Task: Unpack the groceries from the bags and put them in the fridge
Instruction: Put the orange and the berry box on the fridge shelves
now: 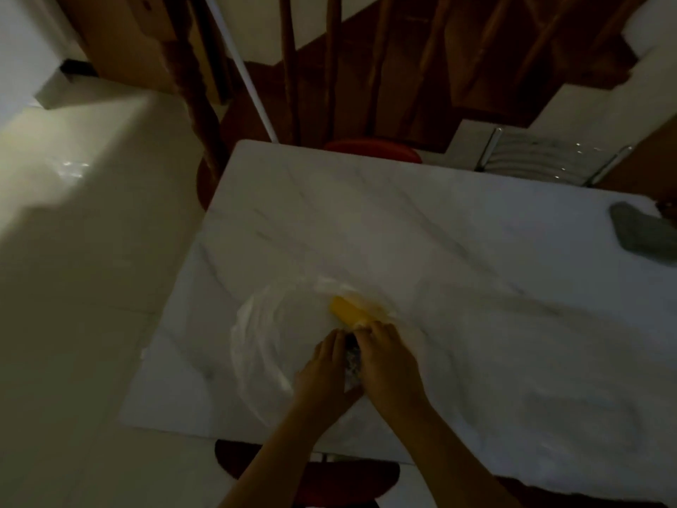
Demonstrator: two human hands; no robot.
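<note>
We look down on a white marble-patterned table with faint grey veins, set in a dim room over a pale glossy floor that catches a patch of light at the far left. Dark wooden chair backs stand at the far edge of the table, one with a red seat tucked just under it, and another dark red seat shows at the near edge below our arms. Far right, a metal-framed chair stands beside the table, and a grey cloth lies on the tabletop at the right edge. On the left part of the table lies a thin translucent white plastic bag, blurred by motion, its rim curling in a wide loop. Inside its mouth we see a yellow package, oblong and bright, lying tilted just beyond our fingertips. Between our two hands there is a small dark patterned item, too blurred for us to tell what it is. Our left hand lies with fingers together and pointing away, resting against that item and the bag. Our right hand sits just beside it, fingers curled down over the near end of the yellow package and the plastic around it, seemingly gripping there, though the blur keeps us from being sure what exactly it holds.
</note>
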